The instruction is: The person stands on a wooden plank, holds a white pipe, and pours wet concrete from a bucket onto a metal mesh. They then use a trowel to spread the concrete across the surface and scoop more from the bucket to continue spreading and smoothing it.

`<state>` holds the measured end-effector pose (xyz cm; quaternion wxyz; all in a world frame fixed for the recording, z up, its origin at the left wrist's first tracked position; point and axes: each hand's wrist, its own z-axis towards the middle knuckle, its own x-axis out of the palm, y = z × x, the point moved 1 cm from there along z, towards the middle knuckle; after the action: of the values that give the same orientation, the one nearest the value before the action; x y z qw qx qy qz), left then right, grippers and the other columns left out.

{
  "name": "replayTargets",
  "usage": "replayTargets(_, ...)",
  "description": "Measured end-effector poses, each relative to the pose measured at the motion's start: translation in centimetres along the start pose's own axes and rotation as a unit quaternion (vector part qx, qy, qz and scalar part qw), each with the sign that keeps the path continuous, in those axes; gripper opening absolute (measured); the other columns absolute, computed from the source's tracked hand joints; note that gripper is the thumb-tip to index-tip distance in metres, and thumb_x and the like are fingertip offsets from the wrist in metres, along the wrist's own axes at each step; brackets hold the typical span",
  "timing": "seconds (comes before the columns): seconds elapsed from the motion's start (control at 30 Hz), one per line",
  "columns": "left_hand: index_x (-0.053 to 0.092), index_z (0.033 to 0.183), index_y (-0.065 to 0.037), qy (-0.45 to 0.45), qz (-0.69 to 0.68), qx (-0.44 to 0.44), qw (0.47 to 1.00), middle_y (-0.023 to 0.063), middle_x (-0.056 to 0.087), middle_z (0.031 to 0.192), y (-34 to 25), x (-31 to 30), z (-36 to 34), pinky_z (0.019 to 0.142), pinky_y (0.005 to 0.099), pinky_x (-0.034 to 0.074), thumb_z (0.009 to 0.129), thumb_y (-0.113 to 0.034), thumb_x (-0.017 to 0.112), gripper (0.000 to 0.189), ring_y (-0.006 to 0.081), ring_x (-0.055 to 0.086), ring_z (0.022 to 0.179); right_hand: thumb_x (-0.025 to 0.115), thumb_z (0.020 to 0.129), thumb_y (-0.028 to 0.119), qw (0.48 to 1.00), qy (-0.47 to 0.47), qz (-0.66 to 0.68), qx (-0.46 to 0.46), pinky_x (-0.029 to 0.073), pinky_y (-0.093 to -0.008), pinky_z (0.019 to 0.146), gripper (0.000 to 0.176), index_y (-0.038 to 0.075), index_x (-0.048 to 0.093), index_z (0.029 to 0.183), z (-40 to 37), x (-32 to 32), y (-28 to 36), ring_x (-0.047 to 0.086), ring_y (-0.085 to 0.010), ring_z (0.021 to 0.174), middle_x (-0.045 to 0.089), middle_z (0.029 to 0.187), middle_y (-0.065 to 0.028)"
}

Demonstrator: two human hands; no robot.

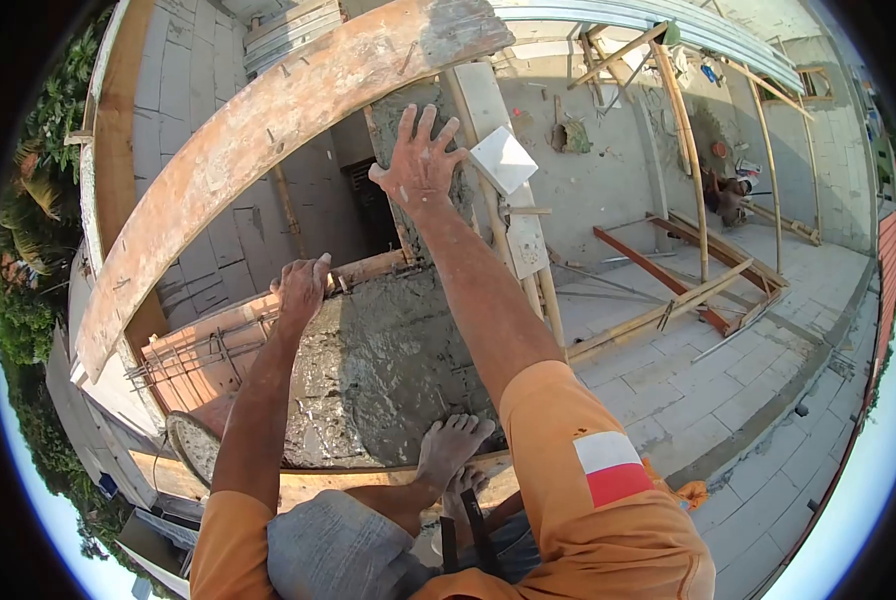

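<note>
My left hand (301, 290) has its fingers curled over the upper edge of a wooden form board (373, 266), beside wet grey concrete (368, 370). Stretched forward, my right hand (420, 165) is open with fingers spread, over a narrow concrete-covered strip (405, 108). Close to its fingertips on the right lies a white square piece (505, 160), on a long pale board (484, 98). A bare foot (453, 447) of mine stands at the near edge of the concrete.
A broad curved plank (258, 140) with nails sticking out arches across the left and far side. Tied steel bars (203, 355) and a round pan rim (194, 447) sit at left. Down on the right are timber frames (668, 305), poles and a crouching person (728, 195).
</note>
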<state>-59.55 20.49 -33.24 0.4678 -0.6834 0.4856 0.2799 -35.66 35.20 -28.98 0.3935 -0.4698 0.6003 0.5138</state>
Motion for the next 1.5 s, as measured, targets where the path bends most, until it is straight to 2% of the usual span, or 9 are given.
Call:
replayTargets(0.17, 0.066, 0.104, -0.011, 0.003, 0.041, -0.046, 0.998, 0.0119, 0.062, 0.110, -0.6, -0.1, -0.4, 0.092, 0.0635, 0.033, 0.098, -0.041, 0.038, 0.041, 0.0319, 0.051, 0.113, 0.070, 0.070, 0.059, 1.000, -0.020, -0.022, -0.002, 0.036, -0.0711, 0.086, 0.108, 0.006, 0.018, 0.148, 0.1, 0.6, 0.3, 0.022, -0.0560, 0.130, 0.021, 0.149, -0.0228)
replayTargets(0.4, 0.064, 0.109, -0.012, 0.007, 0.065, -0.034, 0.997, 0.0109, 0.058, 0.120, -0.3, 0.4, -0.6, 0.095, 0.0664, 0.031, 0.099, -0.042, 0.037, 0.041, 0.0308, 0.046, 0.120, 0.068, 0.072, 0.059, 0.999, -0.007, -0.030, -0.014, 0.037, -0.0733, 0.083, 0.103, 0.005, 0.022, 0.147, 0.6, 1.3, 0.3, 0.023, -0.0580, 0.127, 0.021, 0.148, -0.0238)
replayTargets(0.87, 0.066, 0.108, -0.011, 0.007, 0.030, -0.078, 0.996, 0.0112, 0.057, 0.114, -2.1, -1.9, -1.1, 0.098, 0.0638, 0.029, 0.100, -0.045, 0.034, 0.047, 0.0286, 0.044, 0.119, 0.066, 0.073, 0.064, 0.998, 0.016, -0.065, -0.016, 0.041, -0.0698, 0.085, 0.104, 0.004, 0.022, 0.146, 0.8, 0.3, 1.3, 0.024, -0.0552, 0.128, 0.024, 0.144, -0.0257)
replayTargets(0.97, 0.068, 0.106, -0.015, -0.023, 0.059, -0.073, 0.995, 0.0068, 0.060, 0.110, -2.0, -1.3, -1.5, 0.093, 0.0564, 0.030, 0.097, -0.041, 0.043, 0.037, 0.0256, 0.047, 0.115, 0.064, 0.075, 0.064, 0.998, 0.027, -0.054, -0.020, 0.040, -0.0695, 0.086, 0.101, 0.004, 0.023, 0.146, 0.4, -0.1, 0.6, 0.026, -0.0540, 0.128, 0.024, 0.144, -0.0257)
replayTargets(1.07, 0.065, 0.107, -0.010, 0.011, 0.017, -0.077, 0.997, 0.0125, 0.057, 0.114, -2.0, -1.2, -1.3, 0.099, 0.0652, 0.028, 0.099, -0.045, 0.035, 0.047, 0.0293, 0.044, 0.120, 0.061, 0.080, 0.059, 0.996, -0.018, -0.052, -0.065, 0.037, -0.0657, 0.093, 0.089, 0.003, 0.030, 0.142, 0.9, -1.8, -0.7, 0.030, -0.0481, 0.128, 0.029, 0.142, -0.0233)
replayTargets(1.13, 0.068, 0.106, -0.015, -0.019, 0.055, -0.085, 0.995, 0.0064, 0.059, 0.111, -2.1, -1.3, -1.3, 0.094, 0.0568, 0.030, 0.097, -0.040, 0.042, 0.037, 0.0252, 0.046, 0.115, 0.058, 0.086, 0.052, 0.957, -0.090, -0.109, -0.255, 0.033, -0.0586, 0.101, 0.068, 0.003, 0.046, 0.131, 2.0, -2.5, -1.3, 0.034, -0.0382, 0.129, 0.038, 0.137, -0.0180)
replayTargets(1.17, 0.068, 0.106, -0.015, -0.020, 0.054, -0.088, 0.994, 0.0064, 0.059, 0.111, -2.1, -1.3, -1.2, 0.094, 0.0568, 0.030, 0.097, -0.040, 0.042, 0.037, 0.0252, 0.046, 0.115, 0.058, 0.086, 0.052, 0.956, -0.090, -0.108, -0.259, 0.033, -0.0586, 0.101, 0.068, 0.003, 0.046, 0.131, 2.6, -2.5, -1.4, 0.034, -0.0382, 0.129, 0.038, 0.137, -0.0180)
replayTargets(1.23, 0.068, 0.103, -0.015, -0.035, 0.066, -0.066, 0.995, 0.0068, 0.060, 0.108, -1.9, -1.2, -1.2, 0.091, 0.0569, 0.032, 0.097, -0.040, 0.043, 0.036, 0.0260, 0.047, 0.113, 0.055, 0.090, 0.045, 0.864, -0.070, -0.093, -0.489, 0.028, -0.0518, 0.108, 0.050, 0.005, 0.057, 0.119, 3.0, -2.3, -0.7, 0.037, -0.0303, 0.128, 0.048, 0.128, -0.0131)
replayTargets(1.5, 0.068, 0.097, -0.009, -0.038, 0.045, -0.070, 0.996, 0.0120, 0.058, 0.101, -2.1, -2.1, -1.8, 0.094, 0.0632, 0.032, 0.096, -0.042, 0.043, 0.042, 0.0281, 0.047, 0.110, 0.064, 0.081, 0.022, 0.822, 0.016, -0.032, -0.568, 0.023, -0.0486, 0.114, 0.026, 0.004, 0.059, 0.098, 5.3, 0.0, 0.5, 0.037, -0.0301, 0.128, 0.052, 0.119, -0.0130)
